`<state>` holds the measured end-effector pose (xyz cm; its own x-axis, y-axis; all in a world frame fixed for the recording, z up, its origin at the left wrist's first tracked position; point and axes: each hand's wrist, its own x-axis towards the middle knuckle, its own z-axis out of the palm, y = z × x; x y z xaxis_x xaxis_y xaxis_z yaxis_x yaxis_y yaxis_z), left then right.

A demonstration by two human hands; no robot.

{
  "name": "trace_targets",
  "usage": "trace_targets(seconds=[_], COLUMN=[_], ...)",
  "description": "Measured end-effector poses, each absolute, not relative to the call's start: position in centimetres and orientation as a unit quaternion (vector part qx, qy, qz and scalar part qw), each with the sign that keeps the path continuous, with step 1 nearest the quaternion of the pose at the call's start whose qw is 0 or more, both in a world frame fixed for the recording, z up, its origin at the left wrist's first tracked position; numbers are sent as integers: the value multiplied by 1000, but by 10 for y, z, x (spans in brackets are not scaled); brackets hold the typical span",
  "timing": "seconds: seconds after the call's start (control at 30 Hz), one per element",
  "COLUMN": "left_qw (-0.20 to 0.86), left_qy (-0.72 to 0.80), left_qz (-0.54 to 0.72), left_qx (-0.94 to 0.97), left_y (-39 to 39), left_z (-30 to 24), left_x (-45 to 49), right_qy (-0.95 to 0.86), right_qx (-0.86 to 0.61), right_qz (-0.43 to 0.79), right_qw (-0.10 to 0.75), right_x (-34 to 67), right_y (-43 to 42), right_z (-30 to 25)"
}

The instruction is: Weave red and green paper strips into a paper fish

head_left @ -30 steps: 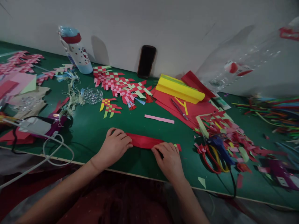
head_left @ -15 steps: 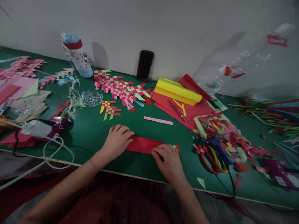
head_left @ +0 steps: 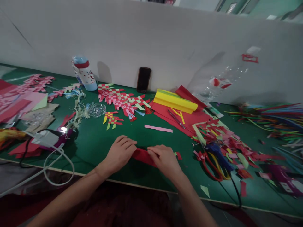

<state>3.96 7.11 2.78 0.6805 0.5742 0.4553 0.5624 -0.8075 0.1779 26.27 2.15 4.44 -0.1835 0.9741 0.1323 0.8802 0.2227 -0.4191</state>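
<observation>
A folded piece of red paper [head_left: 145, 156] lies low over the green table, held at both ends. My left hand [head_left: 122, 152] grips its left end, fingers bent along the upper edge. At the other end, my right hand [head_left: 163, 157] pinches the top edge with thumb and fingers. Part of the paper is hidden beneath both hands. Just beyond them rests a pink paper strip [head_left: 158, 128]. A small red and green woven scrap [head_left: 178, 155] shows beside my right hand. Two woven paper fish [head_left: 112, 119] lie farther to the left.
Scissors [head_left: 211, 167] and a blue-handled tool [head_left: 219, 156] lie right, near paper scraps [head_left: 233, 142]. A white cable [head_left: 49, 148] loops over the left edge. Behind stand a drink flask [head_left: 85, 75], a phone [head_left: 143, 79] and a leaning plastic bottle [head_left: 219, 83]. Yellow paper [head_left: 175, 101] tops red sheets.
My right hand has shifted left and up along the red paper, closer to my left hand. Less of the paper shows between them. The head view has tilted upward.
</observation>
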Motion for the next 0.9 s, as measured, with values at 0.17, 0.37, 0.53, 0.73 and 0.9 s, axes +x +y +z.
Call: trace_targets(seconds=[0.17, 0.37, 0.53, 0.73, 0.9], left_qw=[16, 40, 105, 134, 291], left_qy=[279, 270, 313, 335, 382], left_qz=[310, 340, 295, 217, 169], left_qx=[909, 900, 897, 907, 861], left_y=[68, 61, 51, 51, 53], left_z=[28, 39, 57, 58, 66], left_x=[35, 31, 30, 31, 27], right_qy=[-770, -783, -771, -764, -743], right_qx=[-589, -556, -561, -562, -574], right_qz=[160, 196, 224, 244, 296], right_qw=[186, 199, 205, 202, 177], right_x=[258, 250, 244, 234, 232], right_y=[20, 13, 9, 4, 0], right_z=[49, 55, 55, 54, 62])
